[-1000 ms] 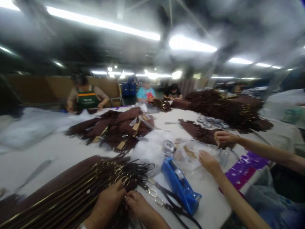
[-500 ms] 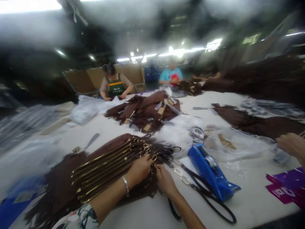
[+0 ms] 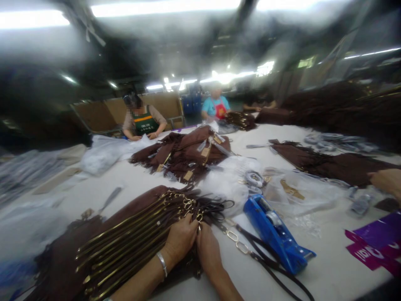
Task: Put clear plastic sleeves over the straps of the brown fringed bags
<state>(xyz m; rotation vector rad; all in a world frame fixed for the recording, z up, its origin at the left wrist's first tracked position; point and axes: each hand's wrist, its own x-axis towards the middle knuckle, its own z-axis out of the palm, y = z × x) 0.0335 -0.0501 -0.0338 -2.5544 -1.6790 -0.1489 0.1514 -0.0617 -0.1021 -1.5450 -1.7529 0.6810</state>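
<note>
A stack of brown fringed bags [image 3: 125,238] with gold zippers lies in front of me on the white table [image 3: 326,271]. My left hand [image 3: 181,237] rests on the stack's right end, fingers curled on the gold clasps and dark straps there. My right hand [image 3: 207,250] presses against it, fingers pinched on the same clasps. A dark strap with gold chain links [image 3: 238,244] trails off to the right.
A blue tape dispenser [image 3: 275,234] sits right of my hands. Clear plastic bags [image 3: 297,192], another brown bag pile [image 3: 184,152] and purple tags [image 3: 372,242] lie beyond. A co-worker's hand [image 3: 387,182] shows at right. Two people work at the far end.
The view has swung left and steadied. My hands stay together on the clasps, now pressed closer. The co-worker's hands have slid toward the right edge.
</note>
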